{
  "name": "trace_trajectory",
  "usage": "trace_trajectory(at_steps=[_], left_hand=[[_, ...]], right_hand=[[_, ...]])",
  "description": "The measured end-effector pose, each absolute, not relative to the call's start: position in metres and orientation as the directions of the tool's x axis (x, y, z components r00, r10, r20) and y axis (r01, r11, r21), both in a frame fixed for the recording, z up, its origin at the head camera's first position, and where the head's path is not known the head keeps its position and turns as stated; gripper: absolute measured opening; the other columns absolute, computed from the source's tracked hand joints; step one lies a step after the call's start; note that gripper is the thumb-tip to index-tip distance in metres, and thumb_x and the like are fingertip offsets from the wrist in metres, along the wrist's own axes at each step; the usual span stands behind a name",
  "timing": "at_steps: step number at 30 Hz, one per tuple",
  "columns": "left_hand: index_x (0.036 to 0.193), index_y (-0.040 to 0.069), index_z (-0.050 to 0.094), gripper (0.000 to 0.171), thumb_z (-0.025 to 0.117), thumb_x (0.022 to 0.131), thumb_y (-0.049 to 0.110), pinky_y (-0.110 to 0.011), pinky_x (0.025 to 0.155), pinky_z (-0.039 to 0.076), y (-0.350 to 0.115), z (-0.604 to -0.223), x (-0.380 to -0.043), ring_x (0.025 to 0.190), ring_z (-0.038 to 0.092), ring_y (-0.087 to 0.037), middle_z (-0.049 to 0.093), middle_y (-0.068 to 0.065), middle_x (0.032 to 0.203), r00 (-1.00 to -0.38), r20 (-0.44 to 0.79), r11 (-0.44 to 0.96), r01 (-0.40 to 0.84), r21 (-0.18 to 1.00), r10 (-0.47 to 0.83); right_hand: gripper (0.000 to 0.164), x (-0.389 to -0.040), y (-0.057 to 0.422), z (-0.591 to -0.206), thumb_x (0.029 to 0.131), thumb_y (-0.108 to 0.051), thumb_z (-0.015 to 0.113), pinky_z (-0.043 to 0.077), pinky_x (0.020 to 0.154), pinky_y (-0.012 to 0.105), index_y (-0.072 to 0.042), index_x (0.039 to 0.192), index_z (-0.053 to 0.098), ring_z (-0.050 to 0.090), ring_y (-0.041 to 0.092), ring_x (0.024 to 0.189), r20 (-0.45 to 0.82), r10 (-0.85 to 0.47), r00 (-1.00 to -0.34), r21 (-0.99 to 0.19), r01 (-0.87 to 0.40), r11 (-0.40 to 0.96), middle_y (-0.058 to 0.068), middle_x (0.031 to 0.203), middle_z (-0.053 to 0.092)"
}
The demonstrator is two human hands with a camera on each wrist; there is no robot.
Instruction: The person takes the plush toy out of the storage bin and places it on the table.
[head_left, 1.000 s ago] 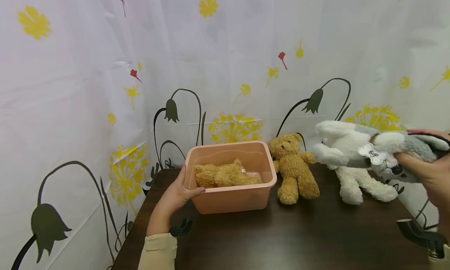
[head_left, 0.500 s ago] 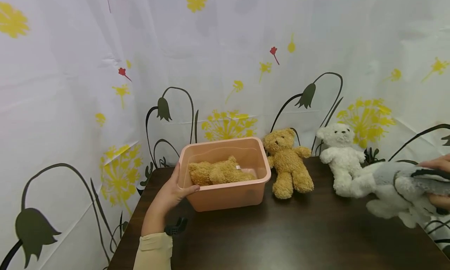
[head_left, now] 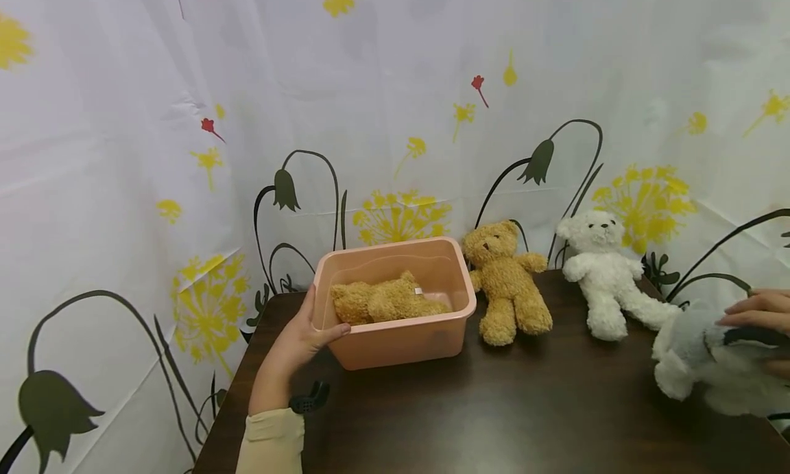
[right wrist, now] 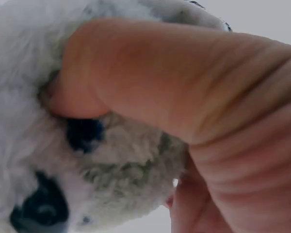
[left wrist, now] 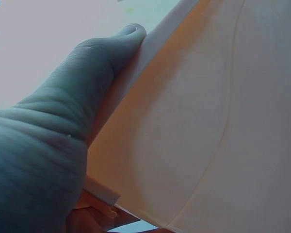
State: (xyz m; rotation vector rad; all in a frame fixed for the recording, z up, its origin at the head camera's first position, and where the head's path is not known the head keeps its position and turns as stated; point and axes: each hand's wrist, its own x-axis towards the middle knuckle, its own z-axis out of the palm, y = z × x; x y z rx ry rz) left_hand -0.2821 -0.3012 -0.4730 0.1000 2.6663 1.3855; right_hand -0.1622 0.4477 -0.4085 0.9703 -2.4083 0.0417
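Note:
A peach plastic bin (head_left: 401,347) stands on the table, its left front corner gripped by my left hand (head_left: 299,344). In the left wrist view the thumb (left wrist: 94,73) lies along the outside of the rim. Inside the bin a golden-brown teddy bear (head_left: 379,302) lies on its side. At the right edge of the head view, my right hand (head_left: 762,314) holds a grey and white plush dog (head_left: 688,354) by the head, low over the table's right side. The thumb (right wrist: 121,73) presses into the fur beside a dark eye in the right wrist view. Part of the dog is cut off by the frame.
A second golden-brown teddy bear (head_left: 509,282) leans at the back, just right of the bin. Farther right sits a white teddy bear (head_left: 601,275), one leg reaching toward the plush dog. Behind the dark wooden table (head_left: 469,419) hangs a flower-printed white curtain (head_left: 395,83).
My right hand has carried the plush dog down and to the right, from in front of the white bear to the table's right side. The left hand keeps its grip on the bin.

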Motion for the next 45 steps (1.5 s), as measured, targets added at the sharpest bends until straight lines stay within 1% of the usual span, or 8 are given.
trace_trajectory(at_steps=[5, 9, 13, 16, 20, 24, 33, 45], left_hand=[[0.157, 0.045, -0.017, 0.128, 0.082, 0.077, 0.059, -0.062, 0.117, 0.032, -0.302, -0.467, -0.282, 0.147, 0.037, -0.039, 0.012, -0.015, 0.170, -0.989, -0.081, 0.577, 0.007, 0.816, 0.126], [0.157, 0.046, -0.016, 0.128, 0.083, 0.077, 0.059, -0.061, 0.117, 0.034, -0.301, -0.466, -0.282, 0.146, 0.040, -0.039, 0.016, -0.016, 0.169, -0.989, -0.086, 0.567, -0.002, 0.824, 0.121], [0.157, 0.046, -0.017, 0.128, 0.082, 0.076, 0.060, -0.061, 0.116, 0.034, -0.302, -0.467, -0.282, 0.146, 0.040, -0.040, 0.016, -0.016, 0.169, -0.989, -0.093, 0.569, -0.013, 0.822, 0.111], [0.157, 0.047, -0.018, 0.128, 0.082, 0.077, 0.060, -0.062, 0.116, 0.034, -0.303, -0.467, -0.281, 0.146, 0.039, -0.040, 0.013, -0.015, 0.170, -0.989, -0.097, 0.571, -0.016, 0.821, 0.111], [0.157, 0.046, -0.017, 0.129, 0.083, 0.076, 0.060, -0.061, 0.117, 0.034, -0.301, -0.467, -0.282, 0.146, 0.039, -0.040, 0.013, -0.015, 0.170, -0.988, -0.100, 0.561, -0.019, 0.828, 0.114], [0.157, 0.045, -0.017, 0.129, 0.083, 0.076, 0.059, -0.060, 0.117, 0.033, -0.301, -0.468, -0.283, 0.146, 0.039, -0.039, 0.013, -0.015, 0.170, -0.987, -0.103, 0.557, -0.019, 0.830, 0.120], [0.158, 0.044, -0.017, 0.131, 0.083, 0.075, 0.061, -0.061, 0.118, 0.031, -0.300, -0.472, -0.283, 0.148, 0.036, -0.039, 0.009, -0.014, 0.171, -0.987, -0.108, 0.570, -0.021, 0.821, 0.119], [0.159, 0.042, -0.015, 0.129, 0.085, 0.078, 0.051, -0.060, 0.118, 0.032, -0.303, -0.475, -0.286, 0.146, 0.039, -0.040, 0.014, -0.015, 0.170, -0.986, -0.117, 0.522, -0.038, 0.852, 0.119]], right_hand=[[0.073, -0.157, 0.436, -0.436, 0.031, 0.015, 0.064, -0.003, 0.126, 0.023, -0.030, 0.087, 0.074, 0.018, -0.013, 0.145, 0.514, -0.560, -0.649, 0.142, -0.579, 0.803, 0.000, 0.121, 0.063], [0.095, -0.148, 0.429, -0.448, 0.037, 0.025, 0.053, 0.000, 0.122, 0.017, -0.012, 0.123, 0.069, 0.011, -0.004, 0.151, 0.571, -0.401, -0.716, -0.003, -0.491, 0.871, 0.007, 0.146, 0.050], [0.107, -0.138, 0.423, -0.455, 0.065, -0.015, 0.090, -0.002, 0.128, 0.034, 0.001, 0.154, 0.033, 0.008, 0.034, 0.158, 0.535, -0.178, -0.826, -0.159, -0.305, 0.939, 0.033, 0.159, 0.026], [0.121, -0.136, 0.419, -0.459, 0.068, -0.078, 0.077, 0.009, 0.125, 0.058, 0.006, 0.146, 0.038, 0.023, 0.053, 0.145, 0.546, -0.058, -0.836, -0.221, -0.211, 0.952, 0.038, 0.150, 0.031], [0.121, -0.138, 0.419, -0.462, 0.067, -0.098, 0.042, 0.018, 0.119, 0.027, 0.007, 0.128, 0.050, 0.040, 0.049, 0.118, 0.625, -0.043, -0.779, -0.230, -0.237, 0.944, 0.034, 0.125, 0.045], [0.114, -0.138, 0.420, -0.470, 0.075, -0.093, 0.030, 0.005, 0.121, 0.020, 0.005, 0.129, 0.053, 0.033, 0.041, 0.141, 0.664, -0.076, -0.744, -0.238, -0.307, 0.922, 0.036, 0.138, 0.043], [0.110, -0.133, 0.421, -0.486, 0.079, -0.089, 0.034, 0.010, 0.125, 0.061, 0.000, 0.142, 0.052, 0.020, 0.041, 0.153, 0.687, -0.026, -0.726, -0.282, -0.299, 0.912, 0.038, 0.146, 0.037], [0.104, -0.128, 0.410, -0.481, 0.082, -0.087, 0.035, 0.004, 0.118, 0.017, 0.000, 0.135, 0.058, 0.026, 0.022, 0.150, 0.706, -0.108, -0.700, -0.198, -0.342, 0.918, 0.033, 0.146, 0.041]])
